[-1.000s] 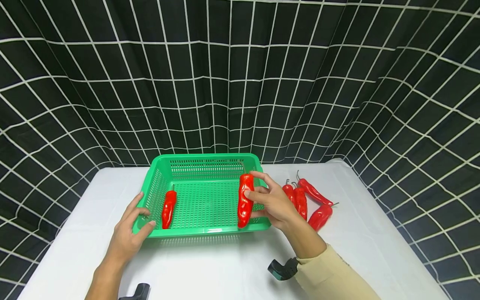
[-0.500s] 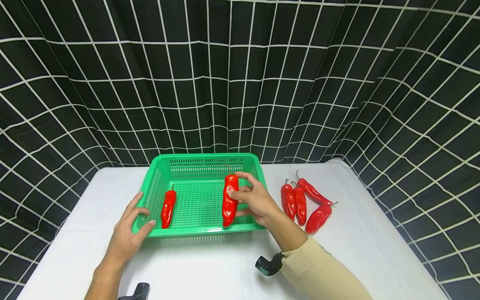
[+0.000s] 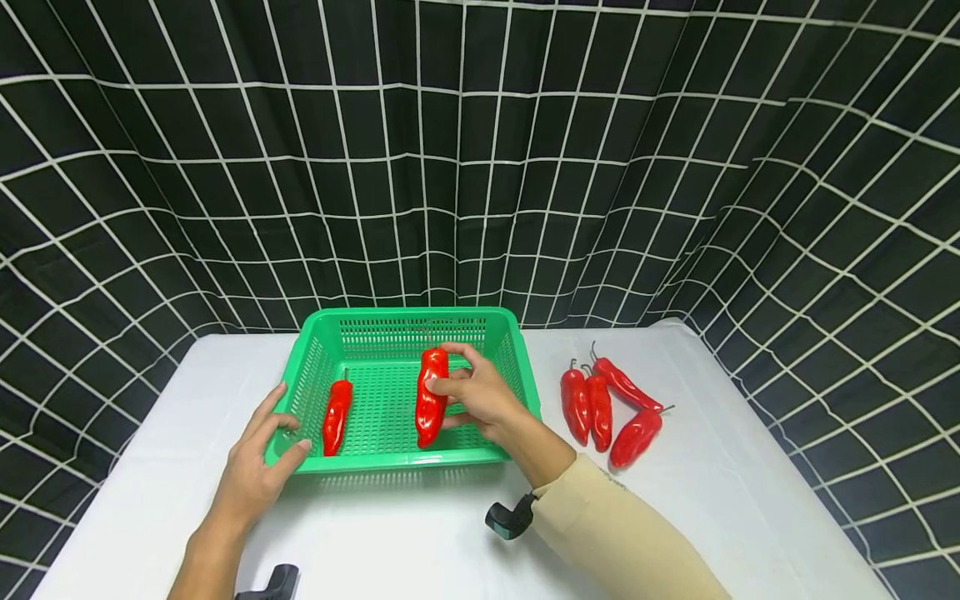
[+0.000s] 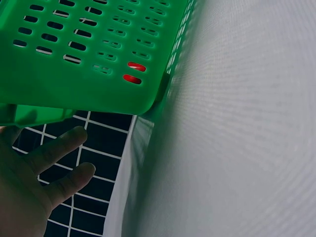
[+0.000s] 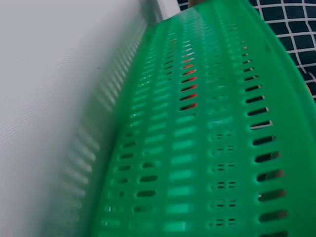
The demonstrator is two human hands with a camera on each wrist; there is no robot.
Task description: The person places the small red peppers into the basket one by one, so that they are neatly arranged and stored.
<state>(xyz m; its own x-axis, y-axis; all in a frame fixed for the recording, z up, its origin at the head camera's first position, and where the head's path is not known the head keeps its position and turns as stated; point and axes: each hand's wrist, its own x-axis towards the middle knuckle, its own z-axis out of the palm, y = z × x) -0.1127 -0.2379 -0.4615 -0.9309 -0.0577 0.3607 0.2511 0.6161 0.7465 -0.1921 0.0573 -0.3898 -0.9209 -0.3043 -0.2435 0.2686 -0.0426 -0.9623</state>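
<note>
A: From the head view, what have you got?

B: Your right hand grips a red pepper, held upright above the middle of the green basket. Your left hand lies flat-fingered against the basket's near left corner, steadying it. One pepper in the basket already lies by the left wall. Four loose peppers wait on the white table, right of the basket.

A: And the left wrist view?

B: You see the basket wall close up, a bit of red through its slots, and your relaxed fingers just below the rim.

A: The right wrist view?

B: Only the blurred outer wall of the basket, red glinting through the slots; your hand itself is out of view there.

A: So which step is this?

B: I'd judge you're mid-placement. Next, lower the pepper to the basket floor, clear of the first one, and let go.
</note>
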